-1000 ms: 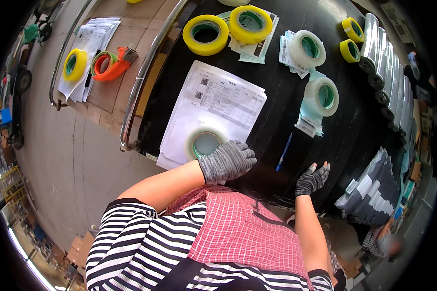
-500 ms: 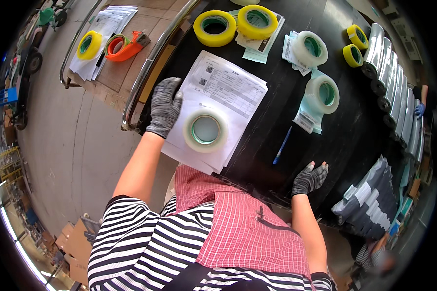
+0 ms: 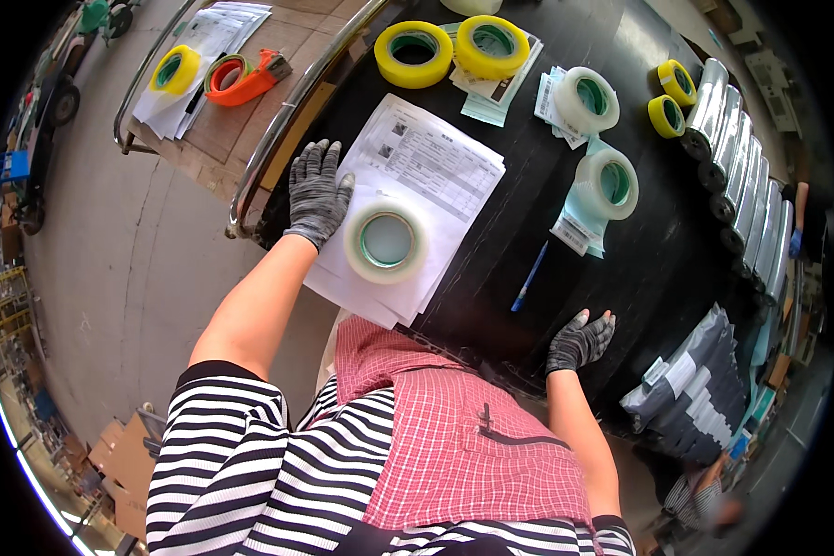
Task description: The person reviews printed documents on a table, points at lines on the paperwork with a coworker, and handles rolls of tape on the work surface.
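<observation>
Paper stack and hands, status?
Left hand flat on paper stack. Right hand on black table. White tape roll sits on stack.

The tape roll (image 3: 386, 240) hides part of the paper sheets (image 3: 423, 176).

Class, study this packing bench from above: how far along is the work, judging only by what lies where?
Done: a clear tape roll sits on the stack of printed sheets. In hand: the gloved left hand lies flat on the sheets' left edge; the right hand rests on the black table, empty. Left: the blue pen and grey mailer bags lie untouched.
</observation>
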### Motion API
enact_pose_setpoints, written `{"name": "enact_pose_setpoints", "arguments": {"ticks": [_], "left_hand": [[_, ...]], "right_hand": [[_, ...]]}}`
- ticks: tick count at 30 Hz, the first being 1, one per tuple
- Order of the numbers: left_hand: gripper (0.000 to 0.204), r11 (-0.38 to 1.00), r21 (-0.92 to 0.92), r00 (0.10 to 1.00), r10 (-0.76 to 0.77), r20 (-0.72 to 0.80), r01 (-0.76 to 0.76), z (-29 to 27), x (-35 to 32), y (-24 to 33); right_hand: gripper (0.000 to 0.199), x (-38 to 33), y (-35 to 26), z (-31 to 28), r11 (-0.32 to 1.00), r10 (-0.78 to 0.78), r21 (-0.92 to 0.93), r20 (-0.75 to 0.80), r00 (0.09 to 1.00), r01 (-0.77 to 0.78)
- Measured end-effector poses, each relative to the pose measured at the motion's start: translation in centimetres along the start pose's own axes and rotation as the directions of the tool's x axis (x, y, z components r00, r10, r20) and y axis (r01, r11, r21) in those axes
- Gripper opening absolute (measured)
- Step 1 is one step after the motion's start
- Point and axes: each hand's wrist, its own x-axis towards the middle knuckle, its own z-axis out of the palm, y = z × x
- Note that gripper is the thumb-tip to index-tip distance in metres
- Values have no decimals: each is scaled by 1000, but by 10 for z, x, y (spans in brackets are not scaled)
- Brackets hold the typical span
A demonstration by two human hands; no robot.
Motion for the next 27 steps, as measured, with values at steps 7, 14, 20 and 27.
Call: {"name": "enact_pose_setpoints", "arguments": {"ticks": [7,14,20,27], "left_hand": [[62,999,23,999,-30,24,30,1,2,1],[63,998,43,997,-46,55,44,-1,4,7],[64,996,71,996,-50,72,45,2,0,2],[64,998,63,998,-31,49,28,-1,4,5]], "right_hand": [[56,2,-4,-4,1000,-13,19,-26,1000,14],[48,56,37,17,978,-34,202,-127,991,60],[52,62,38,29,998,-50,-42,-86,995,47],[55,64,35,23,1000,-25,-9,-22,999,25]]}}
